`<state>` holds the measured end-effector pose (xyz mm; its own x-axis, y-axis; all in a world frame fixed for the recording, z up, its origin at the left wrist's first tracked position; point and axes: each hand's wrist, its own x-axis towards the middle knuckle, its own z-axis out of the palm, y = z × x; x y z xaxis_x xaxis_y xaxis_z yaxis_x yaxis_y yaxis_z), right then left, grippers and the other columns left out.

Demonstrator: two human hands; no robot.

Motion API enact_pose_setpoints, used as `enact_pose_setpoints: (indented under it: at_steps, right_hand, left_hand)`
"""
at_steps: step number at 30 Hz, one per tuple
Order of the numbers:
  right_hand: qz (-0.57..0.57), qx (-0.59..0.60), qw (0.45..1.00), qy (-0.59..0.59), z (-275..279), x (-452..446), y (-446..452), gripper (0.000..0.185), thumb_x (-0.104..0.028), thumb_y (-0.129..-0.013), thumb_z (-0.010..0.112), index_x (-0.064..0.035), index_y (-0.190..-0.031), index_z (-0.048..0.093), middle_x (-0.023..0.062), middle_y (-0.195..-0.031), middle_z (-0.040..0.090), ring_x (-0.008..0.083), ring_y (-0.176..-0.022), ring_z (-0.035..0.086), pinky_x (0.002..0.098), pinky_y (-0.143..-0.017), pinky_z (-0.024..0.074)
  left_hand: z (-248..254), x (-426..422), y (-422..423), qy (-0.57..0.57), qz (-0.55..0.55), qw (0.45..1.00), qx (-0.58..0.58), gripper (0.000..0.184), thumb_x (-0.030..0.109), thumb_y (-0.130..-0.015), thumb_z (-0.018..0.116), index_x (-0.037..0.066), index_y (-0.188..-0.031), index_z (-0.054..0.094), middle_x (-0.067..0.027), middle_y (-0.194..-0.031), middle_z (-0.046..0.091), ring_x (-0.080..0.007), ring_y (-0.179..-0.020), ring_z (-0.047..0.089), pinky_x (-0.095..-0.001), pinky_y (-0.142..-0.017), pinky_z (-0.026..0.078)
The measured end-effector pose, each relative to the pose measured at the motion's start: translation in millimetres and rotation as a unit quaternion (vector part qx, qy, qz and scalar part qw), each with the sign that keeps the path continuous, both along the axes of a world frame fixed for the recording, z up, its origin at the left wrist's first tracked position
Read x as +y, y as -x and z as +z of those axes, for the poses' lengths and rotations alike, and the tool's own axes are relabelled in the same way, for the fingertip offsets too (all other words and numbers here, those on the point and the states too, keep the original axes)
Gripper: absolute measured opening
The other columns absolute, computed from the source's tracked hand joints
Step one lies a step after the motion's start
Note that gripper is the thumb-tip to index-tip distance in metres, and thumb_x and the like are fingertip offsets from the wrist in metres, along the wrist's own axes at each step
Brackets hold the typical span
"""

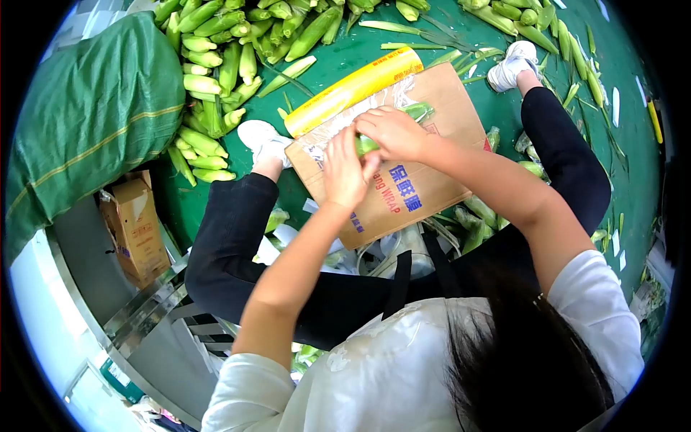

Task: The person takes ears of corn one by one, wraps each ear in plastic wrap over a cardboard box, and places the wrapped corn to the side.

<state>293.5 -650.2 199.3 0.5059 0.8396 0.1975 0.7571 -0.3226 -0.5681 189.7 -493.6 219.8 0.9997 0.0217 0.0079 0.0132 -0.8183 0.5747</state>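
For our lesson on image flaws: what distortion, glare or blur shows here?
Head view: rounded black edges suggest fisheye distortion; head view: the left shoe looks almost washed out; head view: large blue print on the card is readable.

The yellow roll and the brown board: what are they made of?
The yellow roll looks like glossy plastic film, judging by its sheen; its core can't be made out. The brown board seems matte cardboard, from its dull tan surface and printed lettering.
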Motion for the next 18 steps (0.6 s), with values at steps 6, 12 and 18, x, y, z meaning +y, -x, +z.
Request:
enact_pose_setpoints:
  at_steps: [6,12,18]
  right_hand:
    - [-0.076,-0.038,0.986,0.143,12,-42,32,0.076,-0.029,-0.069,0.085,-0.0132,-0.136,0.052,0.0055,-0.116,0.059,0.0249,-0.111,0.058,0.0408,-0.092,0.0453]
    - [-0.15,0.119,0.98,0.057,43,-75,56,0.058,-0.037,-0.078,0.079,-0.0062,-0.125,0.061,0.0137,-0.117,0.063,0.0319,-0.111,0.061,0.0404,-0.092,0.0494]
    - [-0.408,0.392,0.79,0.237,23,-110,-8,0.059,-0.057,-0.089,0.066,-0.0001,-0.101,0.073,0.0179,-0.092,0.07,0.0327,-0.084,0.067,0.0421,-0.08,0.0525]
  left_hand:
    - [-9,-8,10,-0.168,-0.098,0.981,-0.01,0.08,0.02,-0.069,0.085,0.01,-0.14,0.049,-0.0141,-0.132,0.052,-0.0344,-0.12,0.052,-0.0467,-0.099,0.041]
    - [6,-4,45,-0.168,-0.142,0.974,-0.06,0.068,0.015,-0.068,0.08,0.014,-0.132,0.055,-0.013,-0.126,0.056,-0.0312,-0.114,0.055,-0.0443,-0.09,0.042]
    - [6,-1,52,-0.12,-0.15,0.976,-0.105,0.071,0.012,-0.064,0.082,0.014,-0.129,0.055,-0.013,-0.125,0.055,-0.0319,-0.115,0.055,-0.0463,-0.094,0.042]
